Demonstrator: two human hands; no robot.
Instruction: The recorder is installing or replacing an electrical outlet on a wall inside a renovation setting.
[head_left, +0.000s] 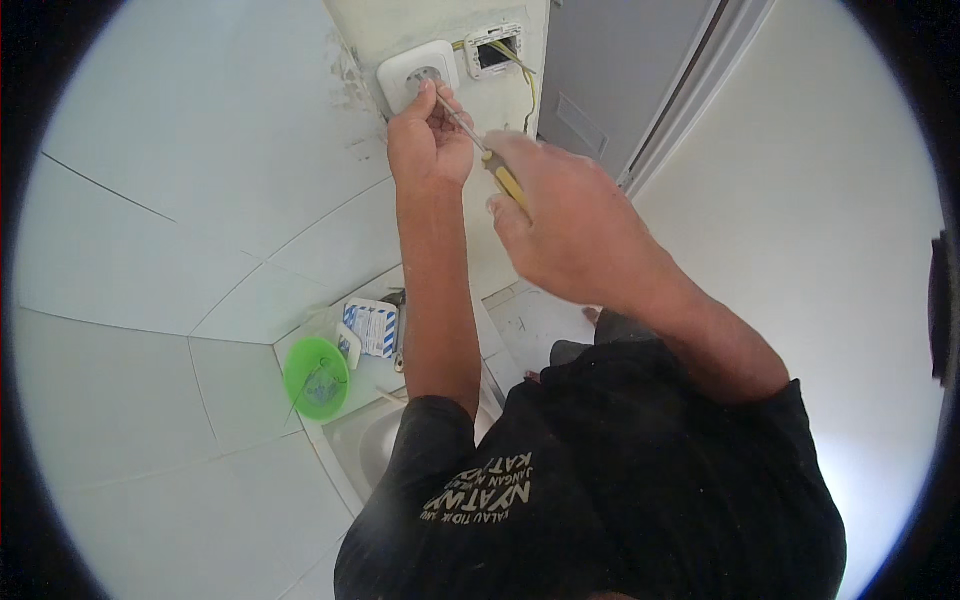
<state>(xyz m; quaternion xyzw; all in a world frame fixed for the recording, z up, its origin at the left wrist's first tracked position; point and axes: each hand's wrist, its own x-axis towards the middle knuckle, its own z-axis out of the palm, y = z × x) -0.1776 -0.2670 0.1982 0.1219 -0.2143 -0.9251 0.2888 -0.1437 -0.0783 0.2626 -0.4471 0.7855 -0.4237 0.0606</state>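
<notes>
A white wall socket [402,66] with a round recess sits on the wall at the top middle. My right hand [570,215] is wrapped round the yellow-and-dark handle of a screwdriver [509,184]. Its metal shaft slants up and left toward the socket's recess; my fingers hide the tip. My left hand [428,145] is closed, thumb and fingers pinching the shaft close to the socket. Right of the socket is an open wall box with a white frame [474,57], from which yellow-green wires [529,90] stick out and hang down.
Below my left forearm, a green bowl [291,375] with small items stands on the counter beside a blue-and-white striped package [377,330]. A sink [352,437] lies nearer to me. Pale tiled wall [150,270] fills the left; a grey door [620,60] is at the upper right.
</notes>
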